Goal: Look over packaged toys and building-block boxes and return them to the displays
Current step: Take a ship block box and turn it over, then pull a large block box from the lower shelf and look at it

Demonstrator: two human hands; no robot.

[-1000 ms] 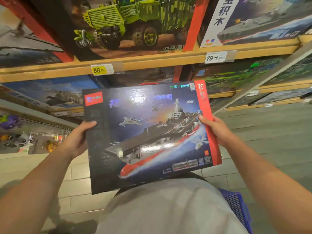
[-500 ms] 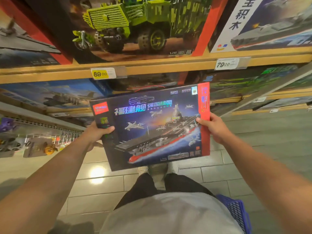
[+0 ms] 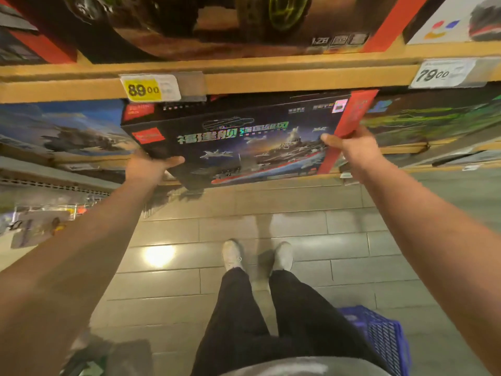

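A large flat aircraft-carrier box [image 3: 244, 142], dark with a red stripe on its right side, sits tilted in the gap under the wooden shelf edge [image 3: 271, 80]. My left hand [image 3: 150, 165] grips its lower left edge, thumb across the front. My right hand [image 3: 349, 143] grips the red right edge. Both arms are stretched out forward. The box's back part is hidden under the shelf.
Above the shelf stands a green-truck box [image 3: 217, 23]. A jet-picture box [image 3: 62, 128] lies to the left and a green-picture box [image 3: 433, 120] to the right. Price tags [image 3: 149, 88] hang on the shelf edge. A blue basket [image 3: 379, 335] sits on the tiled floor by my feet.
Both hands have carried the box away from my body and up into the shelf gap. The view has moved closer to the shelves.
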